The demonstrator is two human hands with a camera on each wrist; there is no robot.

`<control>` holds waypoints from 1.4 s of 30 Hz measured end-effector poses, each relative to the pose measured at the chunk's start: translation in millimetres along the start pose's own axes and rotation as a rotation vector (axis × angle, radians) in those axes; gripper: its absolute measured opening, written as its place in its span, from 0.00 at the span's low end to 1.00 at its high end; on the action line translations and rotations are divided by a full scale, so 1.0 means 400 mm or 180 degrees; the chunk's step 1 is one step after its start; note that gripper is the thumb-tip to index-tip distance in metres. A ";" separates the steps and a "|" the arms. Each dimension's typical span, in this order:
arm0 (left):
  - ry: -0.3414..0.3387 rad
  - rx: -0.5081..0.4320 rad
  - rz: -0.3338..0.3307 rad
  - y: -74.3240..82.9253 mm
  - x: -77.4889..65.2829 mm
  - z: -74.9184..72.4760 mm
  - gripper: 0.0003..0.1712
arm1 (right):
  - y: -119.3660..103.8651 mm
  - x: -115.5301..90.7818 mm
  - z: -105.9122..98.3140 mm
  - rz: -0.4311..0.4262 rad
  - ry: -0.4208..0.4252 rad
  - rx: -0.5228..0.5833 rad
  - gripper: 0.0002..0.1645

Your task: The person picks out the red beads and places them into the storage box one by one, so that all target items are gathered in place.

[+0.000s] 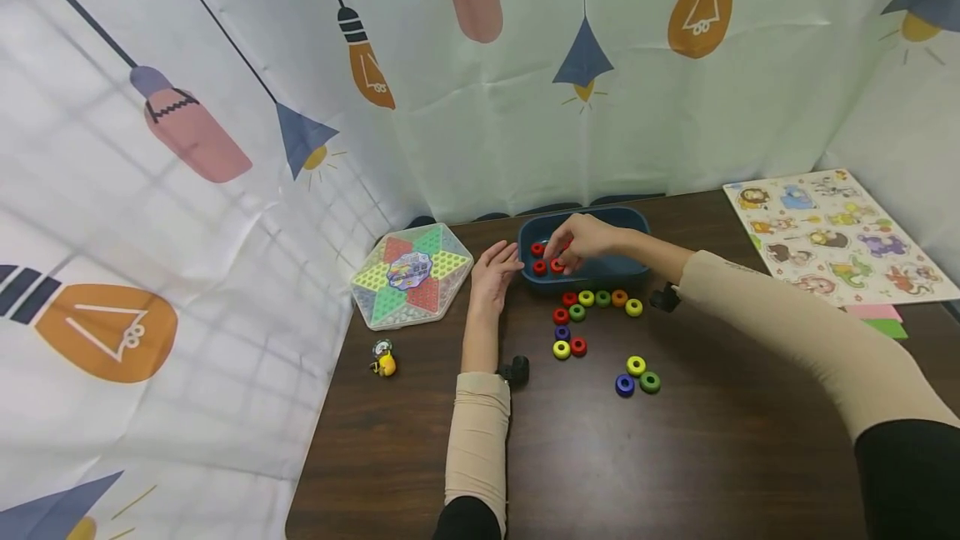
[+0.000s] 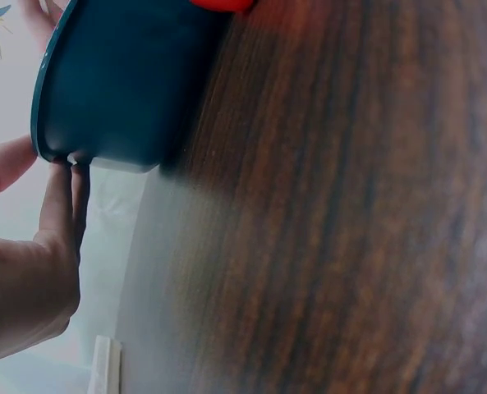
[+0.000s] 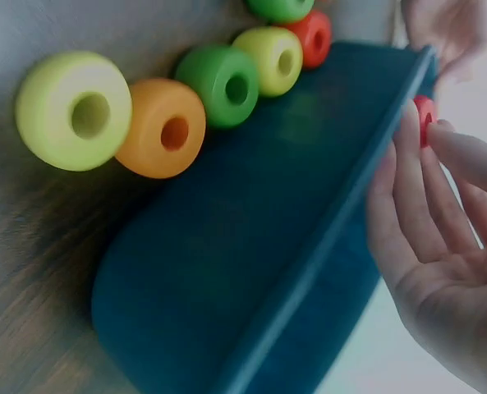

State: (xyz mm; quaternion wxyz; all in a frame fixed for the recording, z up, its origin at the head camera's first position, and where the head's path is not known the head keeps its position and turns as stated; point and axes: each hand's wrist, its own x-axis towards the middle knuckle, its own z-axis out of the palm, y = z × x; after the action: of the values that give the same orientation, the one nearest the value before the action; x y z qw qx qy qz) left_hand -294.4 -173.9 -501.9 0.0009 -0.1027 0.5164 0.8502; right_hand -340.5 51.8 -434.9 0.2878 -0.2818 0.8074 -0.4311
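Note:
A dark blue plastic bin [image 1: 609, 280] stands toward the back of the table with several red beads [image 1: 538, 267] inside. My right hand [image 1: 583, 242] reaches over it; in the right wrist view a red bead [image 3: 424, 121] is between its thumb and fingertips. With fairly straight fingers, my left hand [image 1: 491, 275] touches the bin's left end, and the left wrist view shows those fingers [image 2: 57, 201] against the outer wall. In front of the bin, red, yellow, green, orange and blue beads lie in a bent line, an orange bead [image 3: 163, 130] among them.
Nearer the front lies a small cluster with a blue bead [image 1: 625, 385]. A hexagonal Chinese checkers box [image 1: 411, 277] sits at the left, behind a small yellow trinket [image 1: 386, 365]. An animal picture board [image 1: 840, 236] lies at the back right, over coloured sheets.

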 end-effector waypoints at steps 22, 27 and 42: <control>-0.0013 -0.0028 0.0049 -0.002 -0.001 0.005 0.36 | -0.021 -0.025 0.018 -0.0324 0.0293 -0.0331 0.15; 0.0013 -0.0023 0.0109 0.000 -0.005 0.004 0.35 | -0.052 -0.106 0.061 -0.0624 0.0178 -0.0380 0.11; 0.0008 -0.0006 -0.0033 0.002 0.000 0.003 0.36 | 0.033 -0.208 0.220 -0.0239 -0.0184 -0.0841 0.10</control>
State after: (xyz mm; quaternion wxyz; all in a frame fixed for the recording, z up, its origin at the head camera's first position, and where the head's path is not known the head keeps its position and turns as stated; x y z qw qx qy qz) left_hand -294.6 -173.4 -500.5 0.0046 -0.1065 0.5151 0.8505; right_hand -224.6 69.5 -468.5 0.2551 -0.3595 0.8374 -0.3232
